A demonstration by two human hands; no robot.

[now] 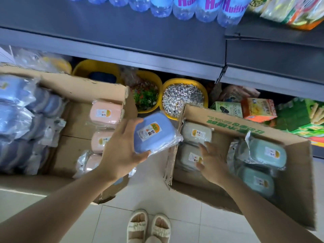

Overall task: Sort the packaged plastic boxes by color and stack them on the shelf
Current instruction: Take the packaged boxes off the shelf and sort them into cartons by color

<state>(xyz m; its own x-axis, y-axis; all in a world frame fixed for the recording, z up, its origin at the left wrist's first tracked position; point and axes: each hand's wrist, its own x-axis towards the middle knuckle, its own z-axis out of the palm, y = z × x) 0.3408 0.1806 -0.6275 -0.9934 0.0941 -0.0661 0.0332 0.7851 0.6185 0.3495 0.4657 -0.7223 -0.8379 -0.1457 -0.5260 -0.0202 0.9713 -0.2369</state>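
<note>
- the left hand point(122, 148) held a blue box point(154, 133) in its clear wrap, thumb under the near edge and fingers curled over the far-left edge; the box hung between the two cartons, above the gap.
- the blue pile point(19, 123) lay well to the left of that hand, on the left side of the left carton point(77, 85); by my judgement the coming move was a carry leftward, past the pink boxes point(107, 113).
- the blue box's long axis ran from far-left to near-right, tilted against the pile's boxes.
- the right hand point(212, 162) hovered with fingers spread and loose, holding nothing, over the grey boxes point(195, 132) in the right carton point(245, 125); it was nearer to these than to the green boxes point(266, 151) further right.
- each box carried a white sticker with an orange half-disc; its writing was too small to read.
- the right carton's flap bore green printed characters, upside down, not legible to me.
- a green packet point(228, 109) at the far right read "cookie"; the bottles point(182, 6) above showed purple letters, cut off.
</note>
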